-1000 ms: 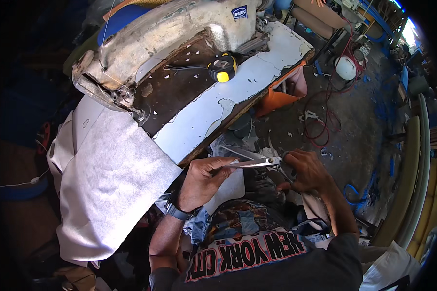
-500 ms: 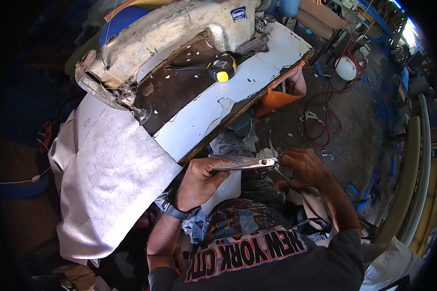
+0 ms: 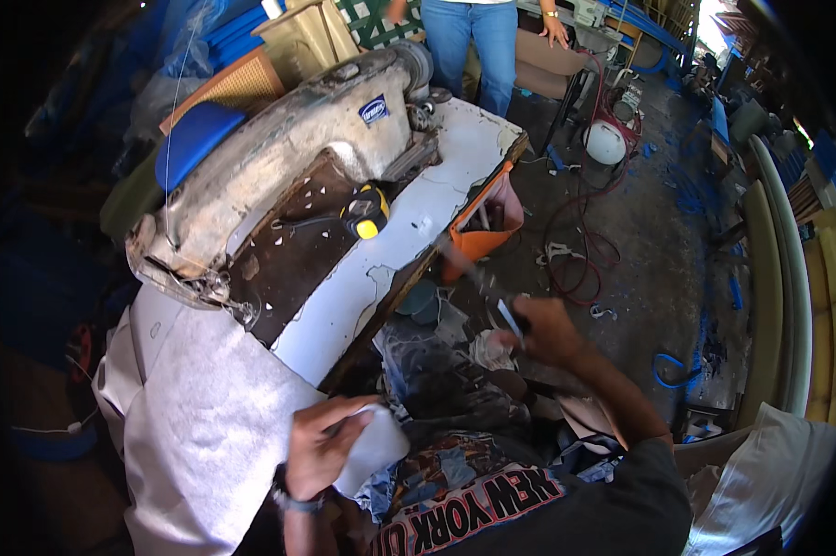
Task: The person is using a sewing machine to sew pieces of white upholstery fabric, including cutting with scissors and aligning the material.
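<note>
My left hand point(image 3: 318, 449), a watch on its wrist, pinches a small pale fabric piece point(image 3: 377, 452) between thumb and fingers, close to my shirt. To the right, my right hand point(image 3: 550, 332) grips scissors point(image 3: 509, 320); they are smeared by motion, with the blades toward the table edge. A large off-white fabric sheet point(image 3: 219, 398) hangs over the near left end of the table, beside my left hand. Its far part runs under the needle end of a worn, pale sewing machine point(image 3: 288, 139).
On the white, chipped tabletop point(image 3: 399, 227) lies a yellow-and-black tape measure point(image 3: 366, 213) among small scraps. An orange pouch point(image 3: 478, 243) hangs at the table's edge. Beyond stands another person in jeans point(image 3: 474, 46). A red hose point(image 3: 566, 208) coils on the floor near a white tank point(image 3: 606, 144).
The scissors have left the space beside my left hand and swung away in my right hand. My left hand has moved left and lower; the pale piece now shows in it. The view has shifted.
</note>
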Demonstrator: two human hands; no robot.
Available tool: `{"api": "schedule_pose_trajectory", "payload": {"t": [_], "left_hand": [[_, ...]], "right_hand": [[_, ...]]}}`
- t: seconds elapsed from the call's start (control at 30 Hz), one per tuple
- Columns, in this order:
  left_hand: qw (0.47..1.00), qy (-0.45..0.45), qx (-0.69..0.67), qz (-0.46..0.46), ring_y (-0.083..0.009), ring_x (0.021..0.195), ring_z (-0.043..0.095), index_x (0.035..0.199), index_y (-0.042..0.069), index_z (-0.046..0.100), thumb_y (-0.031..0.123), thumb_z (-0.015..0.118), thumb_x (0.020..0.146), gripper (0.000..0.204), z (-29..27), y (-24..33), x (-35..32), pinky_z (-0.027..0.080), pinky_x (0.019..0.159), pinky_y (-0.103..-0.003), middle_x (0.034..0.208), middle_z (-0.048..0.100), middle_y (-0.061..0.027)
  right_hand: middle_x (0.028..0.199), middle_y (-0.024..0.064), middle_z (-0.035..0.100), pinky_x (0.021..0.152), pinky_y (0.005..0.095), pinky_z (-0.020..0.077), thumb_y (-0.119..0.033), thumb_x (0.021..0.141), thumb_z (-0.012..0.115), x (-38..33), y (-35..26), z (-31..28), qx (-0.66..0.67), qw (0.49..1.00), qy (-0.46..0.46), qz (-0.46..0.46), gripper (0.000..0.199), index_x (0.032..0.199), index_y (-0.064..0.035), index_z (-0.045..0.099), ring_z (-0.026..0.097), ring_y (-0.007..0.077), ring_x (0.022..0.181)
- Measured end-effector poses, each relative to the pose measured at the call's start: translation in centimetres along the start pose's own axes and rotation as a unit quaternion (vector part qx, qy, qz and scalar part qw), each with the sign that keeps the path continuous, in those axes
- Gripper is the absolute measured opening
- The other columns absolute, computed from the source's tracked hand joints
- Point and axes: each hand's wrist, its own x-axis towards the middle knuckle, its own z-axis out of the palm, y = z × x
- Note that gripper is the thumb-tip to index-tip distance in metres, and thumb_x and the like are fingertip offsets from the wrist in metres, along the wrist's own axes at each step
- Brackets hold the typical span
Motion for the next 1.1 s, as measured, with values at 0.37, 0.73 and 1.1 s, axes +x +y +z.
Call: {"api": "schedule_pose_trajectory", "payload": {"t": [0.37, 0.73, 1.1], "left_hand": [[0.974, 0.091, 0.164, -0.13, -0.0149, 0.087, 0.074, 0.103, -0.002, 0.08, -0.005, 0.076, 0.089, 0.015, -19.7, -0.4, -5.2, 0.058, 0.081, -0.028, 0.097, 0.08, -0.0109], [0.956, 0.174, 0.2, -0.126, -0.0292, 0.105, 0.073, 0.14, 0.003, 0.063, 0.042, 0.06, 0.106, 0.052, -23.4, -11.4, 0.8, 0.058, 0.093, -0.041, 0.115, 0.076, -0.0192], [0.919, 0.218, 0.297, -0.144, -0.0304, 0.107, 0.072, 0.128, 0.002, 0.071, 0.028, 0.072, 0.098, 0.04, -22.6, -15.4, -3.0, 0.057, 0.094, -0.041, 0.118, 0.073, -0.0193]], "right_hand": [[0.085, 0.0288, 0.073, 0.078, 0.0502, 0.0567, -0.066, 0.078, 0.084, 21.3, 9.4, -3.6, -0.092, 0.97, 0.003, 0.224, 0.073, 0.086, 0.0066, 0.074, 0.075, 0.0431, 0.088], [0.079, 0.0208, 0.072, 0.072, 0.0459, 0.0568, -0.022, 0.085, 0.083, 26.1, 5.2, -1.6, -0.196, 0.98, 0.044, -0.005, 0.028, 0.091, 0.0024, 0.069, 0.073, 0.0347, 0.075], [0.09, 0.0085, 0.074, 0.072, 0.0303, 0.0522, -0.013, 0.098, 0.073, 14.6, -9.1, 9.2, 0.21, 0.971, 0.021, -0.113, 0.016, 0.101, 0.0024, 0.073, 0.066, 0.0135, 0.081]]}}
